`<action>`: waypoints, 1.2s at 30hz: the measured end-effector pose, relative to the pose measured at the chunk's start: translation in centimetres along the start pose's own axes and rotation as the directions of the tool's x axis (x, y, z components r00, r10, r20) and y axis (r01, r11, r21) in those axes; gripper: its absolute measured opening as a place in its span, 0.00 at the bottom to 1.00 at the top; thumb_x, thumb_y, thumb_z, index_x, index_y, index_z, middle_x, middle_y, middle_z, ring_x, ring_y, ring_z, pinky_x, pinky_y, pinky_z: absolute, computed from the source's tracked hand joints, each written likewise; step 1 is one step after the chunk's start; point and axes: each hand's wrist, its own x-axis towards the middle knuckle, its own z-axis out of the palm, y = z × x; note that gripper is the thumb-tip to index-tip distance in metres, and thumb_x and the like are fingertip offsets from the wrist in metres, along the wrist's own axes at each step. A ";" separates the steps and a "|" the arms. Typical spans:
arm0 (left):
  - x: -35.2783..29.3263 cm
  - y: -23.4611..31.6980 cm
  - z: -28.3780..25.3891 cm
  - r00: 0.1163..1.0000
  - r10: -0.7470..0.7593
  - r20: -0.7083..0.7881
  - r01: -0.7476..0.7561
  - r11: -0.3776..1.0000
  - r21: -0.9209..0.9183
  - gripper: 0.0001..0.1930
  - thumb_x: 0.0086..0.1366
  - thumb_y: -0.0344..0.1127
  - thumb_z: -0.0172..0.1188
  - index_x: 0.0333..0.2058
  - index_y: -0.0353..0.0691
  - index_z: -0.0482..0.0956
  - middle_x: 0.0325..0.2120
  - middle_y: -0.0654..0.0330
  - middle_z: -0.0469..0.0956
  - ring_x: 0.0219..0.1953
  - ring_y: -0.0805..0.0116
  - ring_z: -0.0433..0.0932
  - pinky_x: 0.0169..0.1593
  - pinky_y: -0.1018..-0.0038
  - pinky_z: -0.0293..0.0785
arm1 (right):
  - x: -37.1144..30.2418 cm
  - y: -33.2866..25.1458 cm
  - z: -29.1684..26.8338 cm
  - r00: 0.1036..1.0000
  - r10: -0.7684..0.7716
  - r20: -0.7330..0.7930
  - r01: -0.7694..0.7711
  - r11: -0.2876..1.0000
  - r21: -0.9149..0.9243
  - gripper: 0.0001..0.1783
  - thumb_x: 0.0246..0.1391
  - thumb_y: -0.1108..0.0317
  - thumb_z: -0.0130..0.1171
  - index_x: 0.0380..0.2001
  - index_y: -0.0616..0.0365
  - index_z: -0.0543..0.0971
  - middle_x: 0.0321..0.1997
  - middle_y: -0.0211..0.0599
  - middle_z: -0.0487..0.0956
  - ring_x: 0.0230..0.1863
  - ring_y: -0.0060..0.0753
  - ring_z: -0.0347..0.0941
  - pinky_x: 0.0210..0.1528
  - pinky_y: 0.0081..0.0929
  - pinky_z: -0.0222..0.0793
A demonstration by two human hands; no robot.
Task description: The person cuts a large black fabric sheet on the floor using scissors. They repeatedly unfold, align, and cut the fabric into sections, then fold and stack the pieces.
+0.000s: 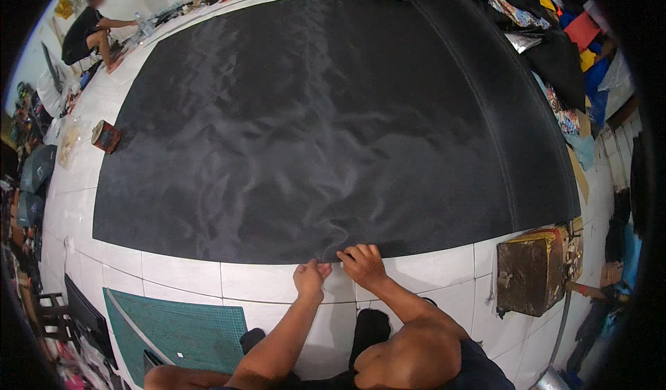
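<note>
A large sheet of black fabric (298, 133) lies spread over the tiled floor, wrinkled through its middle and near part. At its near edge my left hand (312, 279) pinches the border with closed fingers. Just right of it, my right hand (362, 263) has its fingers curled down on the same edge. The two hands are a short gap apart. Along the right side, a long band of the fabric shows a seam line running from far to near.
A green cutting mat (180, 327) with a curved strip lies front left. A worn box (531, 272) stands by the near right corner, a rusty can (105, 136) by the left edge. Another person (94, 32) sits far left. Coloured cloth (583, 32) is piled far right.
</note>
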 end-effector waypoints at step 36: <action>1.3 1.8 1.7 0.269 0.082 0.960 -0.822 -0.499 0.273 0.14 0.58 0.31 0.54 0.43 0.45 0.82 0.35 0.59 0.76 0.40 0.60 0.73 0.63 0.50 0.59 | -21.8 -2.3 -14.1 0.618 0.709 0.339 -0.739 0.671 -0.058 0.31 0.44 0.67 0.63 0.54 0.62 0.69 0.47 0.53 0.72 0.50 0.53 0.66 0.53 0.46 0.63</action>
